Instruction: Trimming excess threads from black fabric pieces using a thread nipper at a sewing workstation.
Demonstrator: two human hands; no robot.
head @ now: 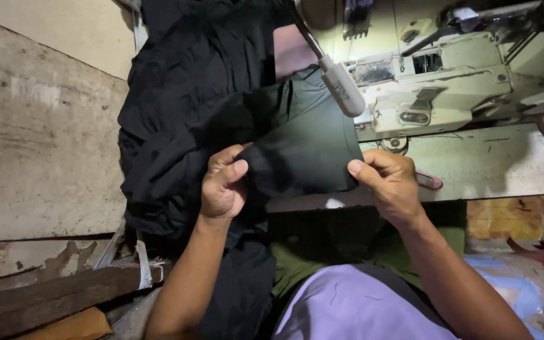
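Both hands grip one dark green flat piece of woven cloth [303, 151] held up near the centre of the head view. The left hand [223, 186], at about eight o'clock from the piece, is closed on its left edge, thumb on top and fingers curled behind, so the fingertips are hidden by the fabric. The right hand [390, 182], at about four o'clock from the piece, pinches its lower right corner between thumb and forefinger; the other fingers fold under and are hard to make out. The hands are apart, with the cloth stretched between them. Toward ten o'clock a large heap of black crumpled fabric [184, 107] fills the space, its folds lost in shadow and its top cut off by the frame edge; where the green piece ends and the black heap begins cannot be told clearly. At one to two o'clock sits a cream-coloured metal sewing machine [448, 88], cropped at the top and right, resting on a worn pale wooden table [505, 164]. A white cylindrical lamp head on a flexible metal neck [341, 88] hangs just above the cloth's upper right edge. A small pink object [429, 181] peeks out behind the right hand, mostly hidden. At six o'clock the person's lilac garment [347, 302] is cut off below.
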